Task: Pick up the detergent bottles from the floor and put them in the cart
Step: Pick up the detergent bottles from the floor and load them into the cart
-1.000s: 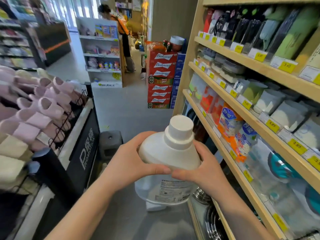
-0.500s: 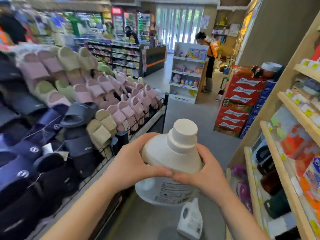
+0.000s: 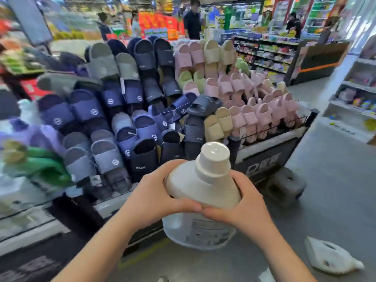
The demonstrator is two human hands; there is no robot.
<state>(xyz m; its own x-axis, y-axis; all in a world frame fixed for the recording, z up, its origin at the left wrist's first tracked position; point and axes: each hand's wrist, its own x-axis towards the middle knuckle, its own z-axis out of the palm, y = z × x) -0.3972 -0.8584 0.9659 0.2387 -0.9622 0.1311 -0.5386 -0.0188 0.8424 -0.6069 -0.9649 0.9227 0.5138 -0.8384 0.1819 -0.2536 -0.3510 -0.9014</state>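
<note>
Shop aisle, grey floor (image 3: 335, 169) smooth, with a faint yellow line (image 3: 146, 253) low centre. Edges of the view are motion-blurred.

A big sloped display stand (image 3: 266, 157) fills the left and middle, with a black front panel carrying white lettering. It is packed with slippers (image 3: 140, 127): navy and grey on the left, pink, beige and light green on the right.

Behind it are stocked grocery shelves (image 3: 264, 58) and a dark stand with an orange stripe (image 3: 321, 64). A white shelf unit (image 3: 354, 86) stands at the right edge. Several people are in the far background, one in a dark top (image 3: 192, 21).

A dark grey block (image 3: 284, 188) sits on the floor just beside the display's corner.

The white detergent bottle (image 3: 203, 190) is held up in the air at centre, in front of the display. It is tilted slightly, with a label on the lower body and the cap (image 3: 214, 157) on.

The left hand (image 3: 154, 196) grasps its shoulder from the left and the right hand (image 3: 246, 208) from the right. Fingers curl round it and the thumb tips meet at the front.

A second white bottle (image 3: 331, 257) lies on its side on the floor, lower right.
</note>
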